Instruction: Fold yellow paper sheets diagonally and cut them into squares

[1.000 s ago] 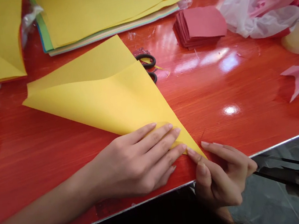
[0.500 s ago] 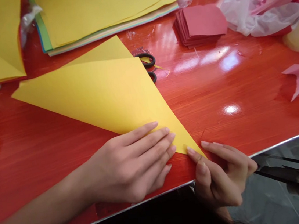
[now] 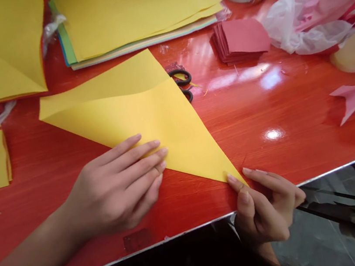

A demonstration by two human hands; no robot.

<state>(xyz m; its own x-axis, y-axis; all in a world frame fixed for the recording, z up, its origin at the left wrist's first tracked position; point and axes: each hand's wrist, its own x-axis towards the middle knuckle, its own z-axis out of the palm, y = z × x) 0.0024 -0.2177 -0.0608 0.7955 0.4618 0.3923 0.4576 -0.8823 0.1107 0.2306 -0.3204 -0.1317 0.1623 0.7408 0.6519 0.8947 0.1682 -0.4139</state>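
Right hand (image 3: 267, 208), curled, pinned the sheet (image 3: 155, 114) by the tabletop's (image 3: 201, 209) near edge; left hand (image 3: 113, 195), flat, apparently creased it. Even leftward pressure seemed required next.

Scissors (image 3: 183, 83) and paper stack (image 3: 141, 12), partly unseen
Yellow sheet (image 3: 161, 113) hides all but handles (image 3: 191, 96); far from the table's (image 3: 244, 119) near edge, the view crops the stack.

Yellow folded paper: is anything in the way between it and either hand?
Nothing visible. The left hand lies on the yellow paper, and the right hand touches its near corner. Black scissor handles stick out past its right edge, away from both hands.
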